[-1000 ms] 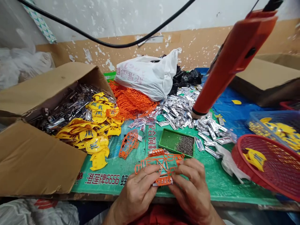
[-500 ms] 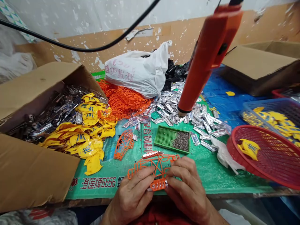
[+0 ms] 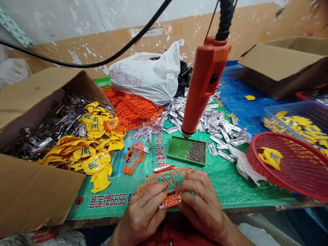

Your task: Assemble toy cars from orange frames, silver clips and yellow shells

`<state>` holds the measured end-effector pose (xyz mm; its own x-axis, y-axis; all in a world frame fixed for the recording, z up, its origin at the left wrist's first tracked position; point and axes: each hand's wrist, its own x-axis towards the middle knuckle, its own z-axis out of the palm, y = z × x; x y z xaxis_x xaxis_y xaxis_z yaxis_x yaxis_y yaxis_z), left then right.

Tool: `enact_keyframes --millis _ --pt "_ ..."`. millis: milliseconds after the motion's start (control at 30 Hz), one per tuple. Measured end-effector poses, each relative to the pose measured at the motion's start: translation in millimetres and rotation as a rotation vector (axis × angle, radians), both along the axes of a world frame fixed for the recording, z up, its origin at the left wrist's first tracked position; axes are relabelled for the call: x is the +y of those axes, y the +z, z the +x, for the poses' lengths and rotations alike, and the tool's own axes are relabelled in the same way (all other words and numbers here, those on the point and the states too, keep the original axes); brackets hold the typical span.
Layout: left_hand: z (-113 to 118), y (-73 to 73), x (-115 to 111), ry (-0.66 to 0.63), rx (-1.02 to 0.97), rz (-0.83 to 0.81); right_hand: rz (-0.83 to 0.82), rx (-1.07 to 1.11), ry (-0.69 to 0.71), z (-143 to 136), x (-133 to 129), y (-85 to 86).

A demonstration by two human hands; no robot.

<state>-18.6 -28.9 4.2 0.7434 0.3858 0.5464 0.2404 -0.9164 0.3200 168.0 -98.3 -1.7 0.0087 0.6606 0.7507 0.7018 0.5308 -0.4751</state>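
An orange lattice frame (image 3: 170,181) with silvery strips along its upper and lower sides is held between both hands near the table's front edge. My left hand (image 3: 146,208) grips its left and lower part, fingers closed. The fingers of my right hand (image 3: 202,201) are closed on its right end. Beyond them lies a green tray (image 3: 176,152) with small dark screws heaped in its right half. An orange and black power screwdriver (image 3: 202,82) hangs above the tray, touched by neither hand. A second orange frame (image 3: 133,158) lies to the left.
Yellow parts (image 3: 94,164) spill from a cardboard box (image 3: 36,191) on the left. Behind are orange frames (image 3: 135,109), a white bag (image 3: 148,78) and silvery strips (image 3: 225,130). A red basket (image 3: 292,167), a blue basket (image 3: 274,114) and another box (image 3: 279,65) stand right.
The hanging screwdriver has swung left and away, now over the tray's back edge. The view has shifted slightly. Both hands keep hold of the orange frame in nearly the same pose.
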Motion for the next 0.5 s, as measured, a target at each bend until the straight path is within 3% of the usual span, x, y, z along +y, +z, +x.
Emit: enact_keyframes --millis 500 --pt "2.2 5.9 -0.7 -0.025 0.011 0.006 -0.149 -0.031 0.05 2.7 -6.0 1.3"
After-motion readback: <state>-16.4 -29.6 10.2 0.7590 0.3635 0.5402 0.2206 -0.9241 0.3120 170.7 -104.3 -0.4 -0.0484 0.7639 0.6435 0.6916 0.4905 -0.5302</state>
